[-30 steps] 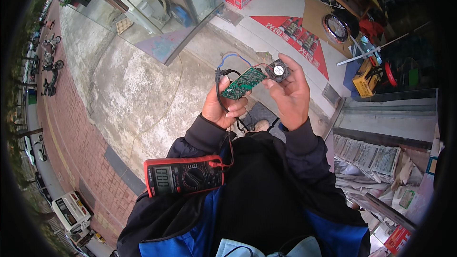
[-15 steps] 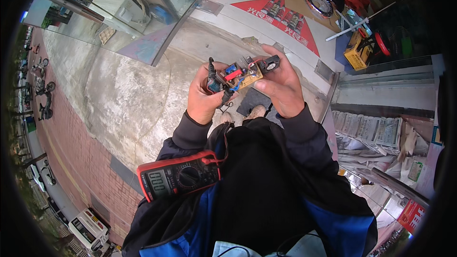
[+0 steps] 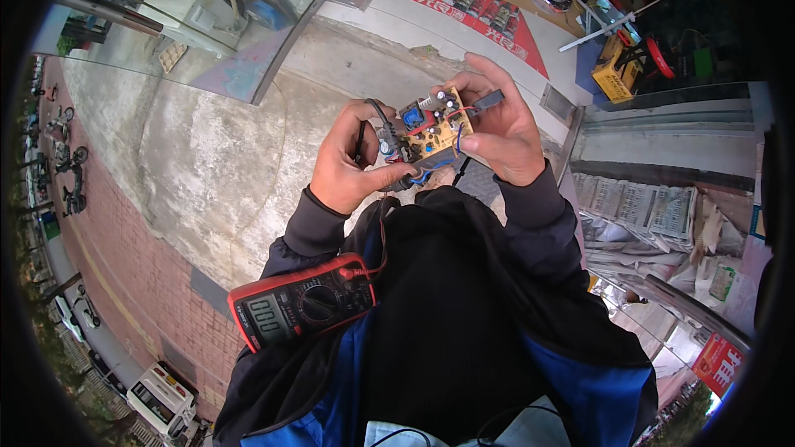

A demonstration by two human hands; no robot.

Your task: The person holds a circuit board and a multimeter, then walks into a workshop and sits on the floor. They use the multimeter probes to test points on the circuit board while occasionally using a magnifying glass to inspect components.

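Between both hands is a tan circuit board (image 3: 451, 136), its component side with capacitors and a blue-and-red transformer (image 3: 414, 118) facing up. My left hand (image 3: 335, 170) is closed on the board's left end, thumb along the near edge. A thick black cable (image 3: 383, 116) runs through its fingers. My right hand (image 3: 517, 141) pinches the right end, thumb on the near corner, other fingers partly hidden behind. A small black block (image 3: 489, 100) on red wires sticks out by those fingers. A red-and-black multimeter (image 3: 302, 302) with a lit display rests against my lap, leads plugged in.
Concrete ground (image 3: 224, 149) lies below, with a brick pavement (image 3: 132, 257) and parked motorbikes to the left. A glass door (image 3: 273, 50) stands at upper left. Stacked papers (image 3: 638, 211) lie on the right; a yellow box (image 3: 617, 79) is at upper right.
The board has been turned and tilted so its component face shows more fully. My right hand has moved slightly right, and the left has shifted a little left and down.
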